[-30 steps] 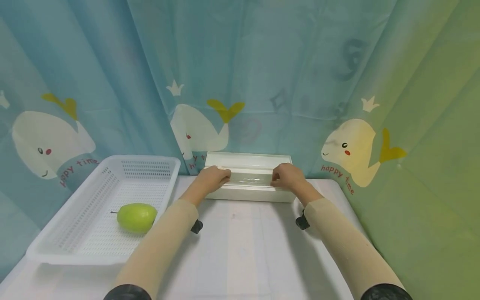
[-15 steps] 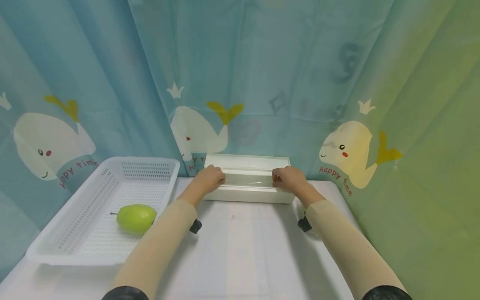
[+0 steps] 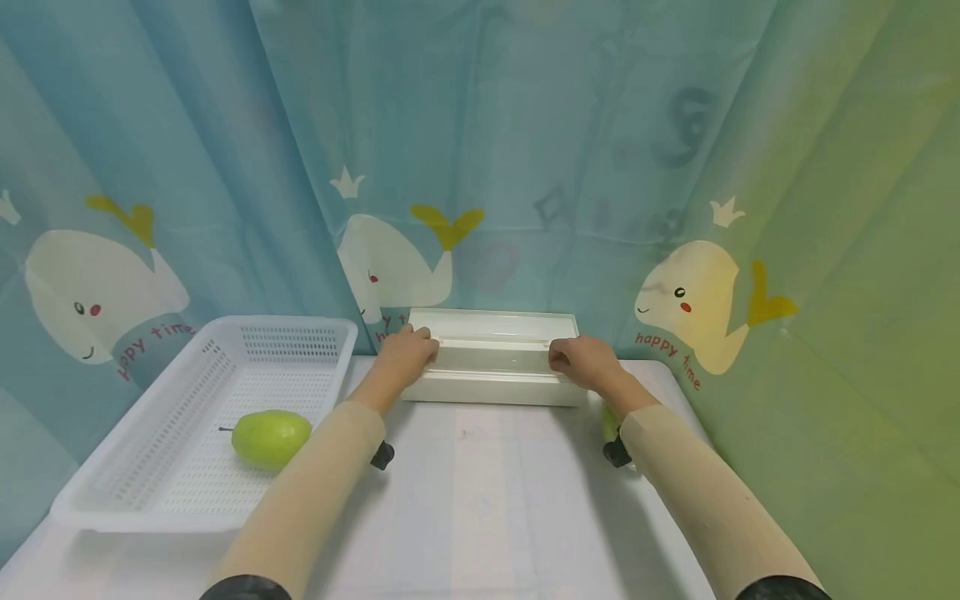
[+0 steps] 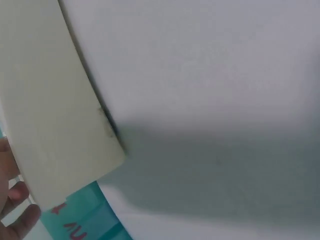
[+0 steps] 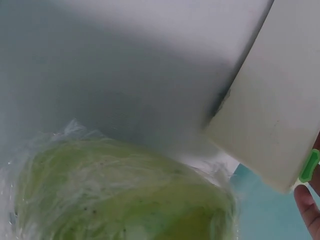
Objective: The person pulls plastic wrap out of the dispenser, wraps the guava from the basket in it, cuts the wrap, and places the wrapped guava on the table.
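Note:
A long white cling film box [image 3: 491, 390] lies at the back of the table, its lid [image 3: 492, 323] tipped up behind. Clear cling film [image 3: 495, 361] spans its top between both hands. My left hand [image 3: 407, 354] is at the box's left end with curled fingertips pinching the film edge. At the right end, my right hand [image 3: 583, 361] pinches the film likewise. In the right wrist view its fingers [image 5: 306, 202] are beside a small green plastic piece [image 5: 310, 166] on the box. A green fruit wrapped in film [image 5: 130, 195] sits below my right wrist, mostly hidden in the head view.
A white perforated plastic basket [image 3: 123, 506] stands on the left of the table, holding a green pear-like fruit [image 3: 271, 439] with a stem. Blue and green curtains [image 3: 510, 150] hang right behind the box. A white cloth [image 3: 480, 500] covers the table.
Both hands have moved apart along the box, the left toward its left end and the right slightly rightward. The wrinkled film between them now looks flatter. More of the wrapped fruit shows.

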A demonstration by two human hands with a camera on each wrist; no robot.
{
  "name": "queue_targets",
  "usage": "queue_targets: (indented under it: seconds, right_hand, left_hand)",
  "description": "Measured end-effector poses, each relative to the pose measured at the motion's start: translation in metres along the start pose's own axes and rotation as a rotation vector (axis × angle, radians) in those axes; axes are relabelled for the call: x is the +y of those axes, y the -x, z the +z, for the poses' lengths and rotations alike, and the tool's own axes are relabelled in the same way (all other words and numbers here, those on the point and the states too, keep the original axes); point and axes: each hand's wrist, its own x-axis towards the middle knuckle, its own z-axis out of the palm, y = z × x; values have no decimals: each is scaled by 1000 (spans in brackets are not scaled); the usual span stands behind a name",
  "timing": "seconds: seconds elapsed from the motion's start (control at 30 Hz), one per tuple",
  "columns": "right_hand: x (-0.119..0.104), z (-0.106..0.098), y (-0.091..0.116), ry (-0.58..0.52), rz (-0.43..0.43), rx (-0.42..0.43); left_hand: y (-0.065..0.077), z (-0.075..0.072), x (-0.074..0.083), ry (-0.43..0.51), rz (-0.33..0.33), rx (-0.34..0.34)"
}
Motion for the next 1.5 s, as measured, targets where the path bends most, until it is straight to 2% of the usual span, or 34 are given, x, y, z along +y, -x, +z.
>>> queue_targets:
  seconds: [0.1, 0.2, 0.37, 0.47, 0.77, 0.87, 1.13, 1.27, 1.5]
  right_hand:
    - [-1, 1, 1, -3, 8, 16]
    - [-1, 0, 2, -7, 21, 27]
    - [0, -2, 2, -16, 23, 65]
    - [1, -4, 2, -19, 24, 92]
    - [3, -10, 5, -74, 24, 125]
    - [3, -12, 4, -86, 20, 141]
    - [3, -15, 5, -110, -7, 202]
    - [3, -18, 6, -117, -19, 228]
    - [2, -26, 7, -135, -19, 217]
  left_hand:
    - [2, 1, -2, 13, 3, 18]
    - [3, 2, -3, 31, -3, 9]
    - [2, -3, -6, 119, -71, -42]
    - [3, -9, -7, 178, -100, -39]
    - [5, -16, -11, 356, -119, 118]
    - [5, -16, -14, 408, -145, 124]
    - [9, -19, -18, 510, -215, 83]
    - [10, -21, -17, 560, -233, 90]
    - [10, -28, -16, 607, -246, 122]
